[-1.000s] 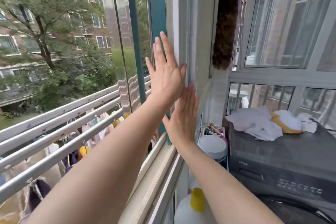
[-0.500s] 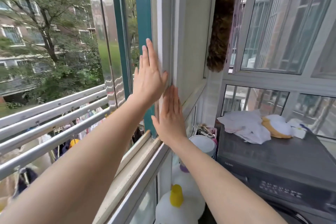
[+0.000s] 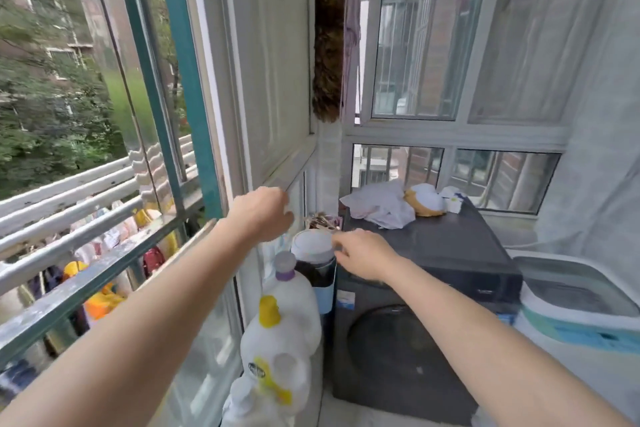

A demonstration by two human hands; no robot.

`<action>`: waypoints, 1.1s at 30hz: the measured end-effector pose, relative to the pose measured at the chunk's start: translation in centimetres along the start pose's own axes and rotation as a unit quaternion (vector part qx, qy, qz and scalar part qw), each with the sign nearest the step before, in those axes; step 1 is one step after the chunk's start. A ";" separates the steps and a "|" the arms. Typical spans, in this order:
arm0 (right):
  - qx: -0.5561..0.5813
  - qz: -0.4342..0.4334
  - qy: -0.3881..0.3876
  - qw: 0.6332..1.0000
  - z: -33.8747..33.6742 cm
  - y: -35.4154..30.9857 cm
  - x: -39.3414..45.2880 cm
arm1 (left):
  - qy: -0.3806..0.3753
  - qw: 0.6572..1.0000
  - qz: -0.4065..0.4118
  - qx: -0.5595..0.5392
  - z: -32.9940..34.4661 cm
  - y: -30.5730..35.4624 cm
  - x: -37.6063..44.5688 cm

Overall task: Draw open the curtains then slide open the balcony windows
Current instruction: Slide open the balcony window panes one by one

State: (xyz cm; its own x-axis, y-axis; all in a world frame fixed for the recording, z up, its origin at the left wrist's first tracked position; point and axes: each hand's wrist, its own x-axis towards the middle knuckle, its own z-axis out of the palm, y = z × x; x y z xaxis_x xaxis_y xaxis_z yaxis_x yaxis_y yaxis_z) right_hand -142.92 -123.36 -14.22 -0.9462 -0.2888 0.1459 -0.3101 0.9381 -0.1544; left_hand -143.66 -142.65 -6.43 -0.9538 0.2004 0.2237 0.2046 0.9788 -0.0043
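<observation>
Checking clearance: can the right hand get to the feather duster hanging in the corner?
Probably yes. The right hand is empty, and nothing stands between it and the feather duster, which hangs well above the washing machine.

Beside the one dark front-loading washer (image 3: 433, 315) stand two white jugs (image 3: 287, 329), one yellow-capped, one purple-capped. One lidded jar (image 3: 313, 262) sits behind them. One white top-loading machine (image 3: 575, 315) stands on the washer's other side. One feather duster (image 3: 327, 55) hangs above the washer. Two hands (image 3: 263, 215) hover near it.
</observation>
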 end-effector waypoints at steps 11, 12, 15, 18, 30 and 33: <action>0.019 0.166 -0.019 0.986 -5.3 16.3 -4.4 | -0.074 0.987 0.145 0.012 3.4 14.0 6.3; 0.018 0.172 -0.014 0.985 -5.6 17.6 -4.0 | -0.072 0.986 0.151 0.018 3.5 15.0 7.6; 0.009 0.188 -0.006 0.982 -5.9 23.8 -1.8 | -0.079 0.983 0.163 0.034 4.9 19.8 13.2; 0.007 0.202 -0.003 0.979 -6.4 30.4 1.5 | -0.074 0.983 0.165 0.034 6.5 24.8 19.3; 0.007 0.187 0.004 0.982 -6.7 45.6 16.6 | -0.107 0.985 0.135 -0.003 11.6 31.2 37.9; 0.001 0.172 -0.005 0.985 -5.9 47.6 21.6 | -0.117 0.984 0.136 0.012 13.2 30.9 43.1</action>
State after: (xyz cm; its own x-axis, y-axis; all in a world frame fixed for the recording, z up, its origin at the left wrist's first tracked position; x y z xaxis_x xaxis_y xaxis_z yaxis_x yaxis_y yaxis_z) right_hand -177.63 -83.83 -12.66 -0.9962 0.0438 0.0752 0.0283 0.9803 -0.1955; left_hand -181.31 -103.22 -9.84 -0.8893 0.4569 -0.0186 0.4571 0.8875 -0.0574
